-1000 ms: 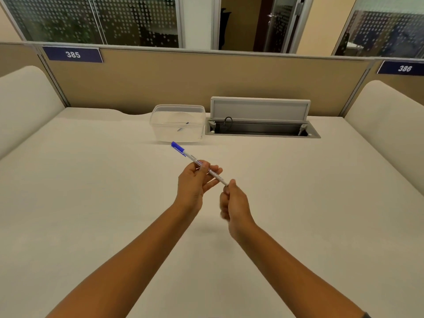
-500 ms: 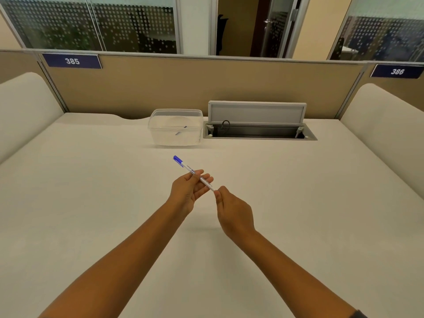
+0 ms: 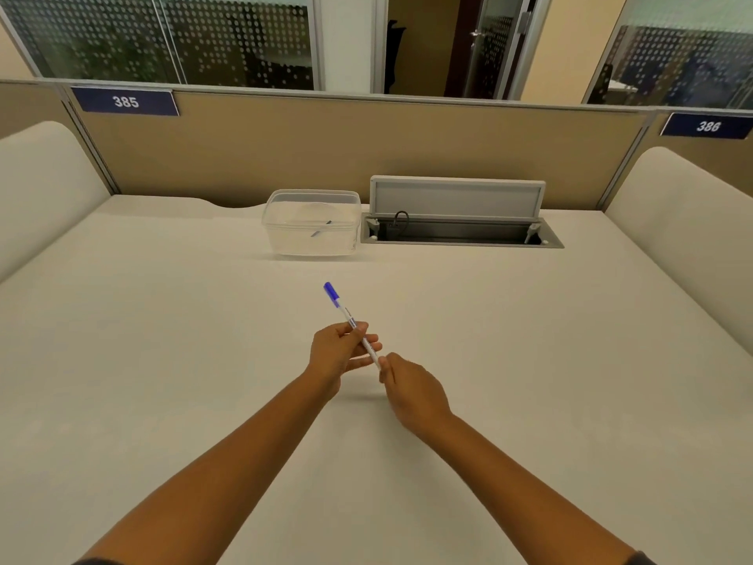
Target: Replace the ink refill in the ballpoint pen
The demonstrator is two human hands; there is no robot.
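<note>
A white ballpoint pen (image 3: 344,311) with a blue cap is held above the middle of the desk, slanting up and to the left. My left hand (image 3: 338,356) grips its barrel near the middle. My right hand (image 3: 409,385) pinches the pen's lower end between thumb and fingers; that end is hidden by the fingers. A clear plastic box (image 3: 311,222) stands at the back of the desk, and a thin blue-tipped refill (image 3: 321,229) lies inside it.
Right of the box, a cable tray (image 3: 460,234) is sunk into the desk with its grey lid (image 3: 458,197) raised. Tan partitions with number plates 385 and 386 wall the back. Padded dividers rise at the left and right sides.
Both hands with the pen have dropped lower and nearer to me. The pen stands a little steeper. Both grips look the same.
</note>
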